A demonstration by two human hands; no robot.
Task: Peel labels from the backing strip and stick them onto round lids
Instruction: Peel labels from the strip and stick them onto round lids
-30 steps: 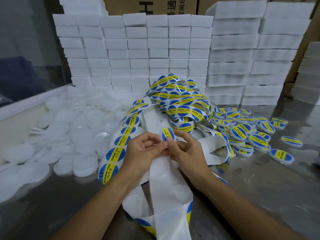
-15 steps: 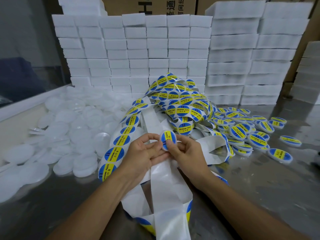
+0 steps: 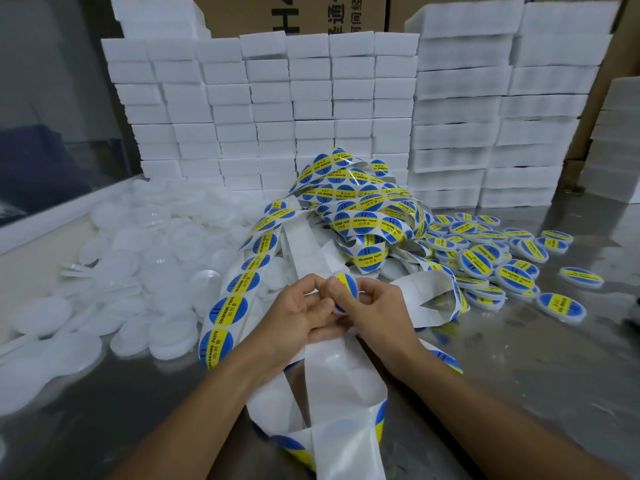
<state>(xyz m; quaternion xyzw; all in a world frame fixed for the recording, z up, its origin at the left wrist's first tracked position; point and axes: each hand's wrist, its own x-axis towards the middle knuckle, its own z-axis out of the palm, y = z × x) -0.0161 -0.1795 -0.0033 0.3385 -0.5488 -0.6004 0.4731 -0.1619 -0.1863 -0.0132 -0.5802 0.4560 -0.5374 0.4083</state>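
Note:
Both hands meet at the middle of the table over the white backing strip [image 3: 339,382]. My right hand [image 3: 375,313] pinches a round lid carrying a blue and yellow label [image 3: 346,284], tilted on edge. My left hand [image 3: 299,315] touches the same lid with its fingertips from the left. A long strip of blue and yellow labels [image 3: 230,308] runs up the left into a tangled heap [image 3: 360,202]. Plain white lids [image 3: 145,271] lie piled at the left. Labelled lids [image 3: 485,261] lie scattered at the right.
Stacks of white foam blocks [image 3: 311,109] form a wall at the back, with cardboard boxes [image 3: 301,15] behind. The table top [image 3: 536,375] is shiny metal. A raised white ledge [image 3: 52,220] borders the left side.
The labelled lid has turned from facing me to standing on edge between the fingers. Both hands have shifted slightly to the right and closed in around it.

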